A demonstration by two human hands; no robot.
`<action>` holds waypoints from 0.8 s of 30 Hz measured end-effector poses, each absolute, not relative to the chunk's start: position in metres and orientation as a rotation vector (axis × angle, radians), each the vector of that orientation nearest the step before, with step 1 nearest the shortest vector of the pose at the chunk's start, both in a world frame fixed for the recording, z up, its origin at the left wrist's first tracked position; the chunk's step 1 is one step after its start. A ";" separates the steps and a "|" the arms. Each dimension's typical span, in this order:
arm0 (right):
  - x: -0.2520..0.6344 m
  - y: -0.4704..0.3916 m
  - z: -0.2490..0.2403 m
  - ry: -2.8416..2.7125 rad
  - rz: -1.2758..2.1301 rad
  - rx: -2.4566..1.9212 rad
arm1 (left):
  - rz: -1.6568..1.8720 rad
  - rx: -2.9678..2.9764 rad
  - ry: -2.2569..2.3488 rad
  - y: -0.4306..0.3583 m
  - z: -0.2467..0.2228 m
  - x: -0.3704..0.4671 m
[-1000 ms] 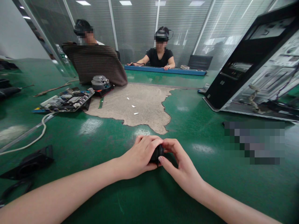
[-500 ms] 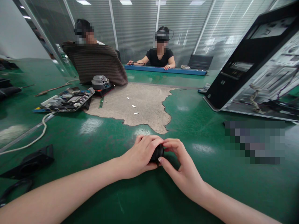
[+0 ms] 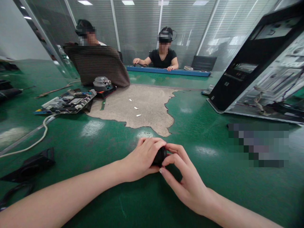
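Note:
Near the middle of the green table (image 3: 102, 202), a small round black object (image 3: 160, 156) lies on its side between both hands. My left hand (image 3: 143, 158) wraps over its left part and hides much of it. The fingertips of my right hand (image 3: 184, 174) rest around its ribbed right end, the thumb low at the front and the other fingers above. What the black object is cannot be made out.
A circuit board (image 3: 71, 102) and a fan-like part (image 3: 102, 84) stand at the back left. Black plastic parts (image 3: 33, 166) lie at the left. A computer case (image 3: 247, 60) is at the right. Across the table a person (image 3: 163, 57) touches a long blue bar (image 3: 168, 71).
My right fingers have shifted on the end of the black object, the thumb slightly lower. My left hand stays put. The far person's hand at the bar has moved slightly right.

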State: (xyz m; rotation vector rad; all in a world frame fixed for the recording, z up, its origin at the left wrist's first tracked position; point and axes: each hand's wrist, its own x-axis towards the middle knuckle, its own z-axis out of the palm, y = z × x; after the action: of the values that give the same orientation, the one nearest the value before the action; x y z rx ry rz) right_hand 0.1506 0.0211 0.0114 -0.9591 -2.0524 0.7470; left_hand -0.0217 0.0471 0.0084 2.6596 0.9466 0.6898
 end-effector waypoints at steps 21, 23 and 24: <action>0.151 0.028 0.003 -1.820 0.981 -0.998 | 0.696 2.662 0.947 0.047 0.009 -0.021; 0.150 0.030 0.003 -1.787 1.021 -1.011 | 0.687 2.661 0.951 0.047 0.009 -0.021; 0.150 0.031 0.003 -1.771 1.061 -1.016 | 0.680 2.660 0.954 0.047 0.009 -0.021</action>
State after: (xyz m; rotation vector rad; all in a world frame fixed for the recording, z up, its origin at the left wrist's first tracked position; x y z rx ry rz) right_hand 0.1499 0.0308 0.0033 -1.0162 -1.7709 1.0608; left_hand -0.0209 0.0470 0.0087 2.6601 0.9536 0.6799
